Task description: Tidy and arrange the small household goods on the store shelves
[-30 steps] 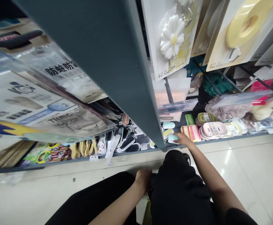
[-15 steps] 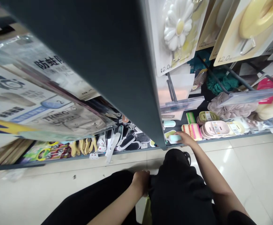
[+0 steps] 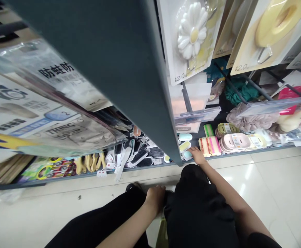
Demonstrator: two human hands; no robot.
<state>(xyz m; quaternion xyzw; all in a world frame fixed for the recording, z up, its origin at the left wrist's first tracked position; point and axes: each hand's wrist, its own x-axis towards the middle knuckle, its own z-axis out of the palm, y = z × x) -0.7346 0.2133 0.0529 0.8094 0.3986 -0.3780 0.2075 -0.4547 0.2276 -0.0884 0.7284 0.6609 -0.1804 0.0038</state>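
At the low shelf, my right hand (image 3: 198,155) has its fingers bent against the right end of a pale blue oval item (image 3: 187,155), possibly a small scrubbing brush. A yellow oval item (image 3: 184,146) lies just behind it, and another pale blue one (image 3: 185,137) is farther back. To the right of my hand lie striped sponge-like pads (image 3: 210,146). My left hand (image 3: 156,199) is closed beside my knee. Something dark with a ridged edge shows by its fingers, but I cannot make out what it is.
A dark shelf upright (image 3: 150,86) divides the racks. On its left are hairbrushes (image 3: 140,156) and bagged goods (image 3: 49,113); on its right, pink soap-box-like items (image 3: 235,142), bath puffs (image 3: 253,117) and carded hooks (image 3: 193,34). Pale floor tiles (image 3: 269,186) lie below.
My right hand has moved slightly left and lower with the pale blue item, which now lies turned beside the yellow one. The left hand stays by my knee. The view has shifted slightly.
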